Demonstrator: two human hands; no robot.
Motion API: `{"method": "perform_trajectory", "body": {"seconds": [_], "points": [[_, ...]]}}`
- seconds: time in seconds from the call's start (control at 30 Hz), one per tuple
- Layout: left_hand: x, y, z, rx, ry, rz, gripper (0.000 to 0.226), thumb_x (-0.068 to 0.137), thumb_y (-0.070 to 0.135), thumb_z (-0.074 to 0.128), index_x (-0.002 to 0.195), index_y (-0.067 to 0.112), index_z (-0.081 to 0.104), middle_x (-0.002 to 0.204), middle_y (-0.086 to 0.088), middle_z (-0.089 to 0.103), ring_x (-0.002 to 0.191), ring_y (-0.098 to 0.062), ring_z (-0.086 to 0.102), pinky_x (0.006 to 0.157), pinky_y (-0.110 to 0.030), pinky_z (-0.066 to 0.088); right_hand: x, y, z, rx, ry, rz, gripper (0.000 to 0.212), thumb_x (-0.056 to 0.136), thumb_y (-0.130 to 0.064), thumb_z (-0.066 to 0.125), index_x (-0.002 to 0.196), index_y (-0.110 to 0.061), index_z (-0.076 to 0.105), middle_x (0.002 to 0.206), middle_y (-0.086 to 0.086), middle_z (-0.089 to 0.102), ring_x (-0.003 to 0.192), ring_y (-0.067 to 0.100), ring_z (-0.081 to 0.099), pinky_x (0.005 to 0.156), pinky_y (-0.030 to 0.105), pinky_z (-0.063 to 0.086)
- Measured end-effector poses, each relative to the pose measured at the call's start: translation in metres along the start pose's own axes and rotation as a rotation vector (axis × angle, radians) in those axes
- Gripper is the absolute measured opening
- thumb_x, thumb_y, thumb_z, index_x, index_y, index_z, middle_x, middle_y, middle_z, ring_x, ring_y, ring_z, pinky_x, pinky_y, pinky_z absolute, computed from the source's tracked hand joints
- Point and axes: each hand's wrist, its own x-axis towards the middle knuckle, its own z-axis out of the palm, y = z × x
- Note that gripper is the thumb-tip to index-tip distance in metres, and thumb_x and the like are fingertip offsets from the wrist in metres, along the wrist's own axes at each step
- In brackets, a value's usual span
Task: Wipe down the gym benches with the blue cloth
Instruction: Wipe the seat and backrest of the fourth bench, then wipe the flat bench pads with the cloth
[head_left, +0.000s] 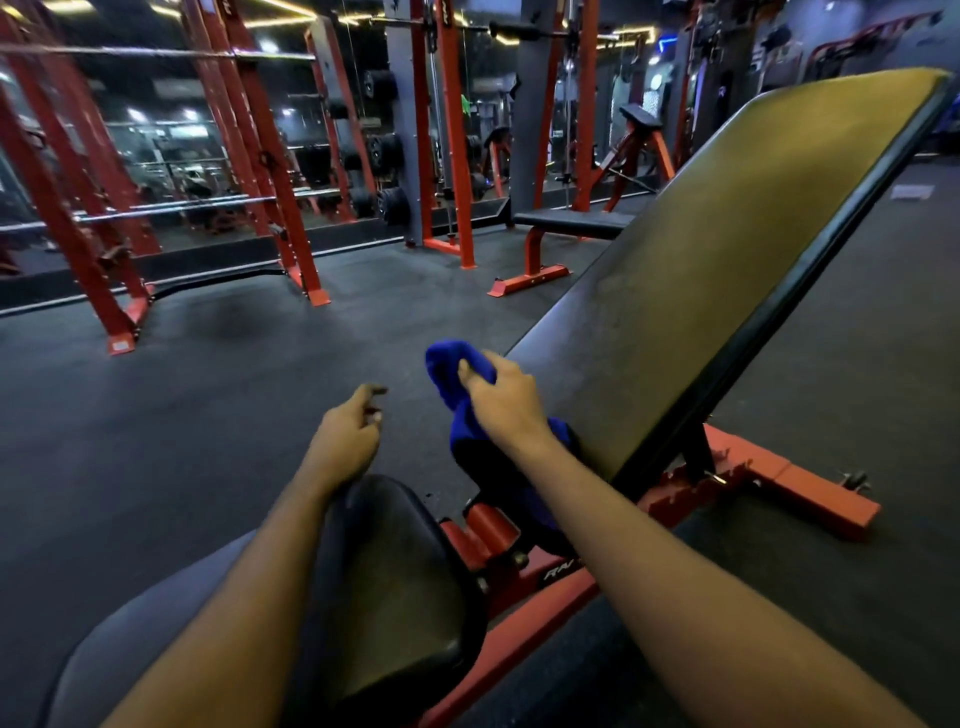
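Gripping blue cloth (449, 370) in right hand (506, 402), tilted counter (727, 249) just to its right; left hand (345, 436) slack, empty; risk of snagging dangling tail on red frame (485, 525) below.

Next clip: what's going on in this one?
A person stands at an adjustable gym bench. Their right hand grips a bunched blue cloth at the lower end of the inclined backrest; whether the cloth touches the pad cannot be told. The left hand hangs loosely curled and holds nothing, just beyond the seat pad. A flat bench stands further back, with no one at it.
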Motion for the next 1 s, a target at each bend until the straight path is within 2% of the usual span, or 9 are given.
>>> {"method": "perform_trajectory", "body": {"seconds": [0.13,0.2,0.3,0.4,0.6,0.73,0.8,0.9,1.0], "points": [[0.056,0.048,-0.008,-0.180,-0.004,0.191,0.050,0.100,0.011,0.049,0.145,0.031,0.041,0.127,-0.001,0.056,0.108,-0.017,0.058,0.087,-0.027,0.043,0.068,-0.012,-0.011,0.350,-0.012,0.053,0.018,0.100,-0.036,0.052,0.088,-0.025,0.060,0.092,-0.001,0.067,0.088,0.018,0.061,0.084,0.037,0.049],[0.086,0.072,-0.010,-0.278,-0.051,0.239,0.056,0.100,0.015,0.051,0.147,0.041,0.037,0.133,0.006,0.051,0.111,-0.011,0.058,0.087,-0.022,0.043,0.105,-0.011,-0.012,0.455,-0.060,0.102,0.018,0.097,-0.042,0.053,0.089,-0.026,0.053,0.092,0.001,0.064,0.090,0.021,0.061,0.091,0.045,0.050],[0.123,0.099,-0.010,-0.340,-0.166,0.260,0.057,0.094,0.010,0.053,0.137,0.046,0.044,0.133,0.007,0.055,0.114,-0.012,0.058,0.093,-0.026,0.047,0.144,-0.008,-0.015,0.497,-0.156,0.194,0.033,0.095,-0.054,0.051,0.103,-0.022,0.049,0.104,0.010,0.061,0.101,0.029,0.062,0.096,0.048,0.050],[0.154,0.119,-0.016,-0.214,-0.173,0.228,0.034,0.088,0.015,0.052,0.119,0.026,0.054,0.113,-0.004,0.065,0.104,-0.021,0.062,0.094,-0.042,0.051,0.167,-0.011,-0.025,0.566,-0.277,0.228,0.043,0.103,-0.046,0.042,0.127,-0.010,0.048,0.110,0.010,0.059,0.101,0.024,0.061,0.091,0.038,0.050],[0.213,0.157,-0.058,-0.092,-0.207,0.201,0.008,0.090,0.013,0.053,0.097,0.009,0.052,0.096,-0.016,0.062,0.084,-0.031,0.059,0.073,-0.042,0.048,0.222,-0.038,-0.056,0.260,-0.085,0.212,0.040,0.096,-0.054,0.052,0.093,-0.014,0.059,0.095,0.009,0.064,0.096,0.028,0.061,0.099,0.048,0.046],[0.244,0.185,-0.085,-0.078,-0.328,0.231,0.008,0.095,0.018,0.055,0.090,0.024,0.051,0.096,-0.007,0.061,0.079,-0.018,0.061,0.065,-0.029,0.045,0.239,-0.064,-0.084,0.261,-0.050,0.109,0.028,0.093,-0.046,0.062,0.097,-0.018,0.061,0.103,0.004,0.068,0.102,0.020,0.064,0.078,0.031,0.051],[0.258,0.198,-0.091,-0.065,-0.380,0.250,0.007,0.097,0.023,0.055,0.099,0.029,0.054,0.105,-0.004,0.062,0.086,-0.014,0.063,0.072,-0.026,0.047,0.249,-0.070,-0.093,0.179,-0.082,0.051,0.028,0.090,-0.043,0.067,0.103,-0.019,0.063,0.102,-0.002,0.068,0.097,0.011,0.064,0.072,0.021,0.046],[0.276,0.211,-0.091,-0.017,-0.404,0.225,0.044,0.097,0.032,0.058,0.140,0.026,0.048,0.142,-0.002,0.049,0.125,-0.018,0.050,0.103,-0.032,0.040,0.269,-0.070,-0.100,0.177,-0.074,0.062,0.024,0.089,-0.043,0.069,0.103,-0.024,0.062,0.103,-0.003,0.067,0.095,0.012,0.064,0.071,0.021,0.046],[0.289,0.221,-0.087,0.002,-0.413,0.211,0.056,0.094,0.037,0.062,0.145,0.024,0.044,0.149,0.000,0.043,0.136,-0.018,0.041,0.111,-0.034,0.032,0.286,-0.065,-0.105,0.231,-0.153,0.174,0.022,0.094,-0.040,0.064,0.106,-0.022,0.059,0.111,0.002,0.066,0.099,0.015,0.063,0.072,0.026,0.048]]}}
